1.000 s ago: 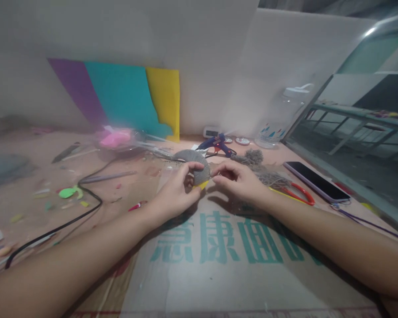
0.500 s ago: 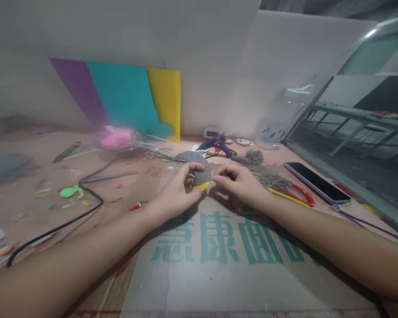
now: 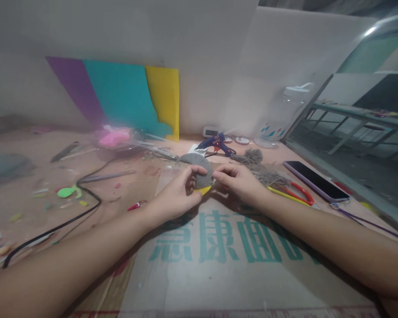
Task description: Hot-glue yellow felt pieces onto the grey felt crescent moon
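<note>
A curved grey piece (image 3: 204, 178), with a yellow part (image 3: 204, 190) along its lower side, is held above the cardboard near the centre. My left hand (image 3: 182, 187) grips it from the left, thumb and fingers curled round its edge. At its right edge, my right hand (image 3: 234, 181) has thumb and index finger pinched together; what lies between those fingertips is too small to make out. Just behind the piece is a blue glue gun (image 3: 215, 143) with a small red light.
Grey yarn (image 3: 272, 179), scissors with red handles (image 3: 300, 193) and a phone (image 3: 315, 180) lie to the right. A clear bottle (image 3: 278, 119) stands behind. Leftward are a black cable (image 3: 96, 198), green bits (image 3: 66, 192), a pink bag (image 3: 114, 138) and coloured sheets (image 3: 119, 97).
The grey piece has turned to show more of its flat face, and my right fingertips now touch its edge. The whole view has shifted slightly.
</note>
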Motion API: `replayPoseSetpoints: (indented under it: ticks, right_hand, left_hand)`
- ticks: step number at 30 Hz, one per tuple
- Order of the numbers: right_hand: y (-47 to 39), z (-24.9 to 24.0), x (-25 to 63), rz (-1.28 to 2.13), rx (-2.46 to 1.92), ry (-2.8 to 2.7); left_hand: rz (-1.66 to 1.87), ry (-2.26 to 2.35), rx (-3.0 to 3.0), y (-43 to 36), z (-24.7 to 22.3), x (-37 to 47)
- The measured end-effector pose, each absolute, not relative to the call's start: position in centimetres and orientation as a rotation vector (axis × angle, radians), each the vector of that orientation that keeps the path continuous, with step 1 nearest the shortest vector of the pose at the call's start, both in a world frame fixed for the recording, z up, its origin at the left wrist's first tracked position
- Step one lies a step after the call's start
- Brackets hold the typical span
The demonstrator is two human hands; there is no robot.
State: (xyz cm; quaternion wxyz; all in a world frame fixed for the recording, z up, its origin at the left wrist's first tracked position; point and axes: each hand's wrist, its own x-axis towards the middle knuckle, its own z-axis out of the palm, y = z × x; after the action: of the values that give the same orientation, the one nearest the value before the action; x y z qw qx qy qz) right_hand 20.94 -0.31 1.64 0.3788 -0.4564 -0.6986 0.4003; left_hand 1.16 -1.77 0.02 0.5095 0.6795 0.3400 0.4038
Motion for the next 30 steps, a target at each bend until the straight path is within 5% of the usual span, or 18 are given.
replayPoseSetpoints:
  ticks: [8,30]
  right_hand:
    - [-0.7,1.3,20.5,1.253,-1.127,-1.655]
    - [-1.6,2.0,19.8,1.103,-1.176,-1.754]
  left_hand:
    - [0.952,0.863,1.7,-1.8,-0.1,1.2]
    - [1.085,0.917,1.942,-1.4,-0.7,1.0]
